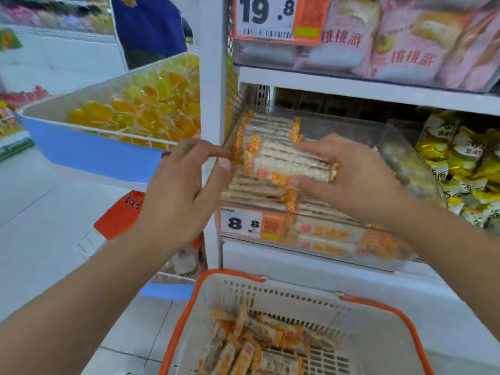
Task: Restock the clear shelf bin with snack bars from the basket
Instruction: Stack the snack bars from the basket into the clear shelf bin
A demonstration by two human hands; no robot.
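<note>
Snack bars held over the clear shelf bin

The right hand (349, 174) gripped a stack of snack bars (289, 165), long axis left to right, above the clear bin (378, 136); the left hand (186, 180) pinched their left wrapper ends. Price tags read "8.8" (243, 223) and "19.8" (266, 12). More bars lay in the orange-rimmed basket (384, 309) below.

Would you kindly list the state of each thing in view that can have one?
Left hand: fingers pinching the left end of the held snack bars.
Right hand: gripping the held snack bars.
Held snack bars: lifted over the bin, not yet set down.
Clear shelf bin: open-topped, partly filled.
Basket: bars remain in it.
</note>
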